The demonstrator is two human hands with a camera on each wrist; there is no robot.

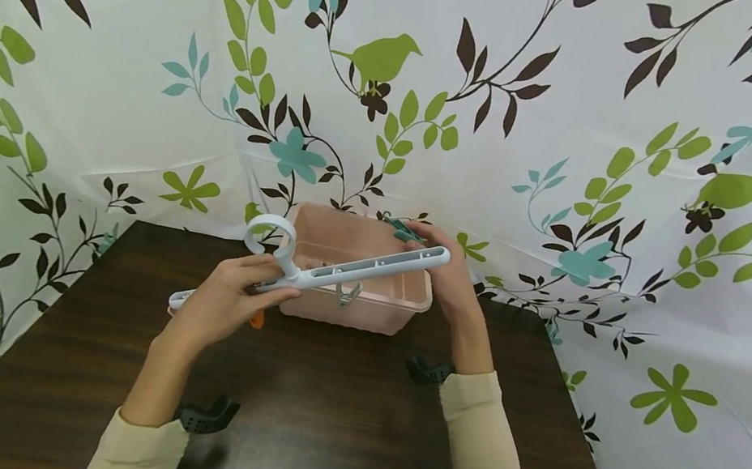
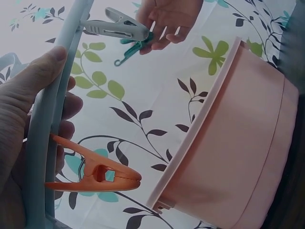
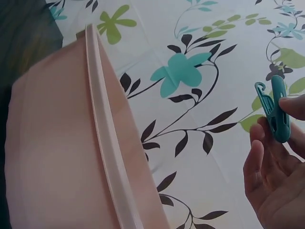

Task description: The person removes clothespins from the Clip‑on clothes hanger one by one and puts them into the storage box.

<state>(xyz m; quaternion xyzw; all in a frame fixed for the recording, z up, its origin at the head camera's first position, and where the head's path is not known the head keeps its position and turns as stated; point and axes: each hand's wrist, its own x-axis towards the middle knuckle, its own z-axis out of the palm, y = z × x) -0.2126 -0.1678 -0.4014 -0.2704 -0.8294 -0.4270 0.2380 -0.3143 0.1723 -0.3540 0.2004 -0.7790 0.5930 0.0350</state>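
Observation:
My left hand (image 1: 220, 304) grips a pale grey plastic hanger bar (image 1: 378, 266) with a round open hook, held slantwise above the table. In the left wrist view, an orange clothespin (image 2: 112, 177) and a grey clothespin (image 2: 121, 29) are attached along this bar. My right hand (image 1: 452, 279) pinches a teal clothespin (image 3: 280, 109) with a small hook at one end, between thumb and fingers. That hand is beyond the bar's right end, over the back right of a pink plastic bin (image 1: 341, 313). The bar hides part of the bin's opening.
The bin stands toward the back of a dark wooden table (image 1: 317, 422) and has a metal latch (image 1: 348, 294) on its front. A white cloth (image 1: 166, 111) printed with leaves, flowers and birds hangs behind and beside the table.

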